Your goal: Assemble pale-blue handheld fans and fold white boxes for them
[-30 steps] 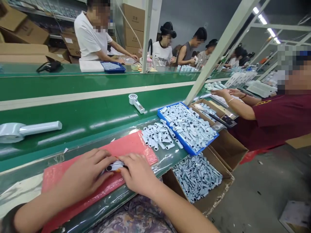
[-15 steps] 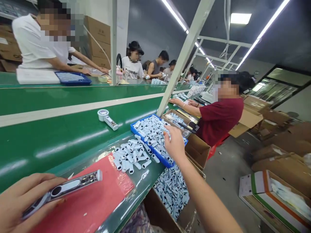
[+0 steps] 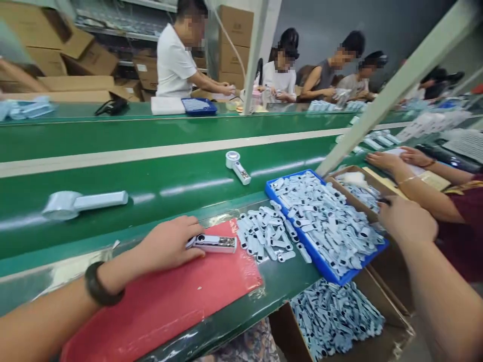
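Observation:
My left hand is closed round a white handheld device just above a red mat. Its open handle shows a circuit board and faces right; my fingers cover the other end. My right hand is closed on a black tool, of which only a short dark end shows, above a carton of small parts. Between my hands lie a pile of pale blue handle covers with dark windows and a blue tray full of the same covers.
Two similar round-headed devices, a nearer one and a farther one, lie on the green conveyor belt. An open box of covers stands below the table edge. A slanted post rises behind the tray. A co-worker's arms are close at right.
The view has turned left. My right hand has moved from over the blue tray to the carton beyond it and closed on the black tool. My left hand still holds the device.

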Demonstrator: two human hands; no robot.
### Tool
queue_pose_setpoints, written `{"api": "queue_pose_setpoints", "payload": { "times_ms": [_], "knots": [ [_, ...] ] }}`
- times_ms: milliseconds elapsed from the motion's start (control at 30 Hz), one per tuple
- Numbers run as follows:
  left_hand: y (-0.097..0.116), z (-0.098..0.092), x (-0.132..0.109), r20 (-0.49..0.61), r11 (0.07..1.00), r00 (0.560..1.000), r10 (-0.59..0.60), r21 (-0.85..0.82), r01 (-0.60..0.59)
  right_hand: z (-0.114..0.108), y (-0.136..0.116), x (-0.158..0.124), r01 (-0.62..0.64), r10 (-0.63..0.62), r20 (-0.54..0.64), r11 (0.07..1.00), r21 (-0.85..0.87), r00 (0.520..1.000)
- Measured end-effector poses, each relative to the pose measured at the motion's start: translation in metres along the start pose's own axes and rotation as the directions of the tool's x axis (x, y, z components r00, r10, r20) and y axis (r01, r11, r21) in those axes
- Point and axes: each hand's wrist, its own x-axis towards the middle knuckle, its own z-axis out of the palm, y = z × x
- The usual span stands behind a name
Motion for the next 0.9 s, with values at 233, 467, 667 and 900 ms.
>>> {"api": "queue_pose_setpoints", "payload": {
  "times_ms": [233,467,667,900],
  "knots": [
    [0.001,-0.013,0.008,0.012,0.998,1.0,-0.001,-0.063,0.002,0.015,-0.011,-0.164,0.149,-0.116,-0.095,0.688,0.71,0.989],
    [0.002,-0.013,0.01,-0.001,0.999,1.0,0.025,-0.029,-0.025,0.021,-0.108,-0.288,0.622,-0.663,-0.225,0.455,0.637,0.715],
    [0.006,-0.009,0.008,-0.026,0.999,0.999,0.03,-0.02,-0.03,0.035,-0.139,-0.288,0.754,-0.707,-0.278,0.554,0.354,0.65],
    [0.006,-0.008,0.007,-0.033,0.999,0.999,0.035,-0.024,-0.036,0.015,-0.128,-0.279,0.647,-0.571,-0.348,0.482,0.591,0.743]
  ]
}}
